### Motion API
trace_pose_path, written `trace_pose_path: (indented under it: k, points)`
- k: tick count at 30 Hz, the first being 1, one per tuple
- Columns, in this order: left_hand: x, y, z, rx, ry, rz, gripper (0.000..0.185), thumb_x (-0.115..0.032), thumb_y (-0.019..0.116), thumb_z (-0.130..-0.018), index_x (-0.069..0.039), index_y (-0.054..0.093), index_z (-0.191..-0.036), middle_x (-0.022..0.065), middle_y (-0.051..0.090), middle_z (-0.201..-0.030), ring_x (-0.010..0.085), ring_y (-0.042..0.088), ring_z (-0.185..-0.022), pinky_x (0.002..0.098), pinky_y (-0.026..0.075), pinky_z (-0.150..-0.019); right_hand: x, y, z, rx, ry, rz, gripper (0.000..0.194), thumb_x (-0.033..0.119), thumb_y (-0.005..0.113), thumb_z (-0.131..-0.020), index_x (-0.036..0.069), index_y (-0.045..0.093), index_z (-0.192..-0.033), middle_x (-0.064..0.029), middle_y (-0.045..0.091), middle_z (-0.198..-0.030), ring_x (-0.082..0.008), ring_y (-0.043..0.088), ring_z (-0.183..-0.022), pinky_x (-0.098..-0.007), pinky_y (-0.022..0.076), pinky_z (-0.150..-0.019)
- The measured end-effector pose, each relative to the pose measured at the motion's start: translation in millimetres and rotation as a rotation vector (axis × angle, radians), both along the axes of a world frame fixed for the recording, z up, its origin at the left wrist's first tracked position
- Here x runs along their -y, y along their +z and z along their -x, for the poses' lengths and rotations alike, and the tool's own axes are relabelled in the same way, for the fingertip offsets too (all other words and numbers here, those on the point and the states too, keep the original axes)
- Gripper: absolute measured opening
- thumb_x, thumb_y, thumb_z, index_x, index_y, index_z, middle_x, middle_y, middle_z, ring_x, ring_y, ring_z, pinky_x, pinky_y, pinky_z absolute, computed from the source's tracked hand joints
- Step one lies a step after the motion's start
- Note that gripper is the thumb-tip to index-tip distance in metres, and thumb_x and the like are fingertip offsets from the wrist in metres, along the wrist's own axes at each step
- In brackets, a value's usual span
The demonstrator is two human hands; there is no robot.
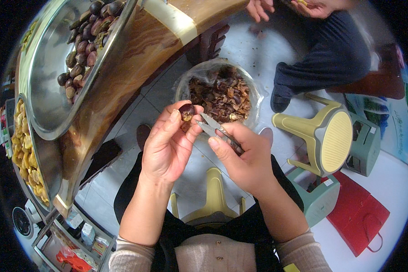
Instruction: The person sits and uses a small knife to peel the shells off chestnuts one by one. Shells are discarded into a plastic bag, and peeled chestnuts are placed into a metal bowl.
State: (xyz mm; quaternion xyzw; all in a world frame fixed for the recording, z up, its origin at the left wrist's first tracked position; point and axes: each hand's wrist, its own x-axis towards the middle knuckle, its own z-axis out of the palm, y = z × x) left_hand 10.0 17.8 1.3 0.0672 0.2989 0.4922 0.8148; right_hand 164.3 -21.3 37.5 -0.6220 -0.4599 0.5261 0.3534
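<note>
A dark brown chestnut (187, 111) is pinched between the fingertips of my left hand (165, 149); a pale patch shows on its lower side. My right hand (246, 156) grips a small pair of metal snips (217, 128), their blades parted and pointing toward the chestnut. The blade tips are close to my left fingertips; whether they touch the nut I cannot tell. Below both hands stands a plastic-lined bin (258, 102) holding brown shells (224, 91).
On the wooden table (136, 57) at left, a steel basin (51, 78) holds unpeeled chestnuts (81, 54), beside a tray of yellow peeled kernels (25, 153). Another person's hands (261, 8) and leg (323, 57) are at upper right. Stools (336, 142) and a red paper bag (357, 214) lie at right.
</note>
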Motion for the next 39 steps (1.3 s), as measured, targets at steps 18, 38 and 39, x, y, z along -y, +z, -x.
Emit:
trace_pose_path:
  k: [18,38,39]
  points:
    - [6,-3,-3,0.046,-0.025,-0.010,0.023,-0.016,0.049,-0.091,0.001,0.055,-0.105,0.0105,0.061,-0.093,0.0169,0.058,-0.083,0.0294,0.049,-0.075,0,-12,11,0.252,-0.009,-0.286,0.020,0.022,0.060,-0.083,0.004,0.051,-0.086,-0.0099,0.053,-0.057,-0.0259,0.056,-0.047,-0.0353,0.0407,-0.042]
    - [9,3,-14,-0.327,-0.016,-0.320,0.026,-0.009,0.061,-0.083,0.002,0.053,-0.105,0.0113,0.061,-0.094,0.0156,0.057,-0.078,0.0276,0.046,-0.075,-1,-14,2,0.184,-0.057,-0.156,0.019,0.018,0.058,-0.084,0.004,0.052,-0.073,-0.0129,0.052,-0.056,-0.0253,0.053,-0.049,-0.0340,0.0413,-0.046]
    - [9,2,-14,-0.342,-0.018,-0.315,0.027,-0.009,0.060,-0.083,0.003,0.052,-0.106,0.0127,0.061,-0.096,0.0159,0.057,-0.079,0.0279,0.046,-0.075,-4,-15,0,0.174,-0.074,-0.137,0.020,0.018,0.057,-0.085,0.003,0.053,-0.072,-0.0129,0.051,-0.056,-0.0238,0.052,-0.048,-0.0332,0.0410,-0.046]
